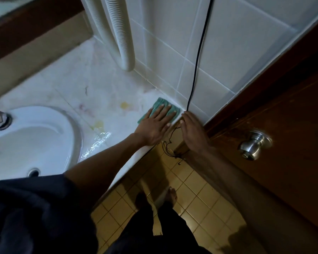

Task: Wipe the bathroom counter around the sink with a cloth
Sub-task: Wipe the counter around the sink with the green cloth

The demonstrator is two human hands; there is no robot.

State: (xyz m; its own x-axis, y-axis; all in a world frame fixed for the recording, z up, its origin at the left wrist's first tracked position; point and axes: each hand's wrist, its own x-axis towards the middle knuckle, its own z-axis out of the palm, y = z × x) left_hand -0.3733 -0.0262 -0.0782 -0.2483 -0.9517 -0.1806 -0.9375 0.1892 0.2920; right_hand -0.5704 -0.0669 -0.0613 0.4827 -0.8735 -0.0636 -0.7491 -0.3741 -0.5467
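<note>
The folded green cloth [164, 109] is pressed flat under the spread left hand [155, 125], palm down with fingers extended rather than clenched, in the corner where the stained white marble counter [72, 85] meets the tiled wall. The right hand [193, 131], open and grasping nothing, is rested just beside it at the counter's end. From the pressing hand, the unwiped stains and the white oval sink [35, 136] lie leftward, so the left hand is better placed.

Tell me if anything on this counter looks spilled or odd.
Yes. Yellowish stains mark the counter beside the sink, water is pooled at its front edge, and a black cord hangs over the corner being wiped.
</note>
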